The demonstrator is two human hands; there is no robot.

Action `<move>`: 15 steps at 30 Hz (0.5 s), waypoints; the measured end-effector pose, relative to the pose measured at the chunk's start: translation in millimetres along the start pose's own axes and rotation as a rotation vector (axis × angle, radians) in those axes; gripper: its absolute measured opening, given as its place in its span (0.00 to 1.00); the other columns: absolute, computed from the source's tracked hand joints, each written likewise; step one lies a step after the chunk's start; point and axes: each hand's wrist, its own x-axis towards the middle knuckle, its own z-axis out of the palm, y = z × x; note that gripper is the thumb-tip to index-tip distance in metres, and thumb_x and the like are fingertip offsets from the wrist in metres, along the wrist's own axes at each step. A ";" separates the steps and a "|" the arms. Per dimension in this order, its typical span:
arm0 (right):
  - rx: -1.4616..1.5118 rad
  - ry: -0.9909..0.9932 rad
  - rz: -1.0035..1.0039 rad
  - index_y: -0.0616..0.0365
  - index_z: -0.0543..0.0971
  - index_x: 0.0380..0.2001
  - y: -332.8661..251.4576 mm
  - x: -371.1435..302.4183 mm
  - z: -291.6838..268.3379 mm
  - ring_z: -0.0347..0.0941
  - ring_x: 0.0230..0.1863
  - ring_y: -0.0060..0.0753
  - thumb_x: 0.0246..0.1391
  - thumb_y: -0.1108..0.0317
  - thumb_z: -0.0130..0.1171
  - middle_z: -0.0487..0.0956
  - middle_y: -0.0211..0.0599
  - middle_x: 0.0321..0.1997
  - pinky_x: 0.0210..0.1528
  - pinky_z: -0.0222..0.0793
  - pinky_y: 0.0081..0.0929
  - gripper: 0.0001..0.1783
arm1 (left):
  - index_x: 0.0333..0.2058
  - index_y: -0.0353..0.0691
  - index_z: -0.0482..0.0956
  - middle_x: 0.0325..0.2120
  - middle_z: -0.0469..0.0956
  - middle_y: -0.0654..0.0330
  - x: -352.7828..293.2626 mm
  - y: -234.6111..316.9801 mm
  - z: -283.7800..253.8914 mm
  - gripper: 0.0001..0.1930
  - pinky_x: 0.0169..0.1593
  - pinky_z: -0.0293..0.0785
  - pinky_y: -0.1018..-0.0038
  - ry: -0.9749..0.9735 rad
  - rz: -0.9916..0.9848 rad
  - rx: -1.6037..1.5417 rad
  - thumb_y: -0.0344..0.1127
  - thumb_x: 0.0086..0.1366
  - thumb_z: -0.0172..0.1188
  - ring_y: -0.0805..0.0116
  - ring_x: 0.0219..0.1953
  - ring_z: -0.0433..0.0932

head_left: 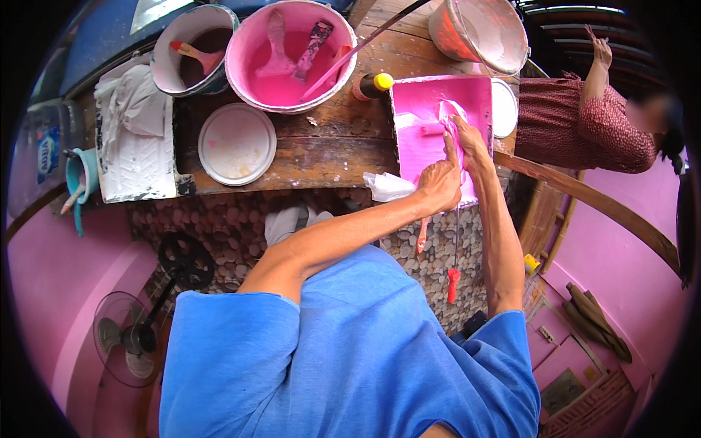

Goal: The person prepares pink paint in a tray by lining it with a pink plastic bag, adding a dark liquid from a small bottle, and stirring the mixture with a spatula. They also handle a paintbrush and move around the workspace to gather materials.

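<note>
A rectangular paint tray (482, 91) coated in pink paint stands at the table's front edge. Over it, my right hand (471, 142) is closed on a crumpled, pink-smeared white piece (451, 109) that looks like thin plastic. Beside it my left hand (440, 182) has its index finger stretched forward, the other fingers curled; what they hold is hidden. A paint roller sleeve (432, 129) lies in the paint left of my fingertips. Its red roller handle (453, 286) hangs past the front edge on a thin rod. A paintbrush handle (422, 235) sticks out below my left wrist.
A bucket of pink paint (232, 62) with brushes, a smaller pail (162, 69), a round lid (237, 146) and a white-stained tray (109, 179) stand left. A yellow-capped bottle (374, 85) and another bucket (445, 33) are farther back. Another person (555, 117) is at the right.
</note>
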 end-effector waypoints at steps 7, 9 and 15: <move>0.100 -0.190 -0.067 0.60 0.74 0.30 -0.3 -2.9 -1.4 0.67 0.14 0.26 0.59 0.59 0.48 0.72 0.31 0.17 0.15 0.66 0.22 0.15 | 0.55 0.09 0.32 0.23 0.75 0.38 2.5 -2.0 -0.1 0.48 0.29 0.75 0.61 0.045 -0.018 0.000 0.28 0.43 0.55 0.48 0.24 0.77; 0.189 -0.189 -0.049 0.65 0.73 0.31 -3.0 -4.6 -3.8 0.68 0.16 0.25 0.56 0.65 0.49 0.72 0.34 0.18 0.16 0.65 0.21 0.12 | 0.55 0.08 0.35 0.23 0.75 0.38 3.2 -1.1 -0.6 0.47 0.29 0.76 0.61 0.052 -0.008 0.023 0.28 0.43 0.55 0.48 0.24 0.78; -0.050 -0.112 -0.199 0.67 0.71 0.34 -16.6 -1.3 -6.7 0.72 0.18 0.30 0.53 0.70 0.48 0.75 0.38 0.21 0.20 0.69 0.26 0.10 | 0.54 0.07 0.37 0.23 0.74 0.38 3.2 8.3 0.6 0.45 0.29 0.76 0.62 -0.039 -0.079 -0.004 0.25 0.43 0.55 0.48 0.26 0.78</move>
